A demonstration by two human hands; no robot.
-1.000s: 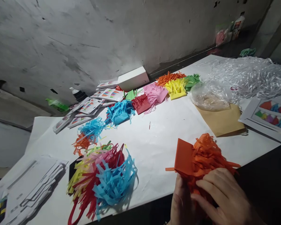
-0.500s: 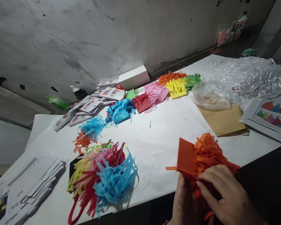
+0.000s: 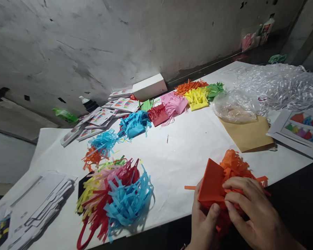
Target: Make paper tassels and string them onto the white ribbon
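Both hands grasp the orange fringed paper (image 3: 228,180) at the near edge of the worktop (image 3: 177,152): left hand (image 3: 205,222) pinching its solid flap, right hand (image 3: 253,211) clenched over the fringe. A brown envelope (image 3: 246,133) lies just beyond the paper.

— What are the hands doing?
— Both grip an orange fringed paper (image 3: 219,180) at the near edge of the white table (image 3: 187,146). The left hand (image 3: 205,222) has its thumb pressed on the uncut flap; the right hand (image 3: 253,211) curls its fingers over the strips.

— What lies to the left?
— A mixed heap of paper tassels (image 3: 114,201), blue, red, pink and yellow, well apart from the hands.

— And farther back?
— A row of cut paper stacks (image 3: 177,102) in several colours, with a white box (image 3: 149,86) behind them by the wall. To the right, a brown envelope (image 3: 247,135) under a clear plastic bag (image 3: 234,106), near shredded clear plastic (image 3: 276,85).
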